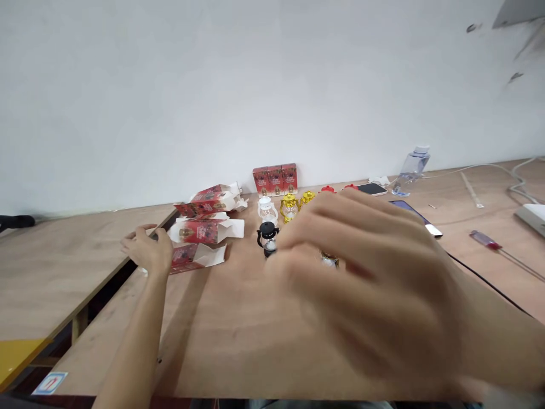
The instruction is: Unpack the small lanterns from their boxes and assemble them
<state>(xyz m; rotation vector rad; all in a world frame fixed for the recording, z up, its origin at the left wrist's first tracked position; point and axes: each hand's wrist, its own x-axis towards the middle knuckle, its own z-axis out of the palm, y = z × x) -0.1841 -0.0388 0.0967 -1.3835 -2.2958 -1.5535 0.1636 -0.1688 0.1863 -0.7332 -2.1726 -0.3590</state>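
Observation:
My left hand is at the left, its curved fingers apart and nothing visible in it, beside the opened red printed boxes with white flaps. Large and blurred in the foreground, my right hand has thumb and forefinger pressed together; what they hold, if anything, I cannot make out. Just beyond its fingertips stands a black mini lantern. Behind that are a white lantern and gold lanterns. Red lantern tops show above my right hand, which hides part of the group.
Three closed red boxes stand against the wall. To the right are phones, a clear bottle, a screwdriver and white cables. A dark gap separates two tabletops at the left.

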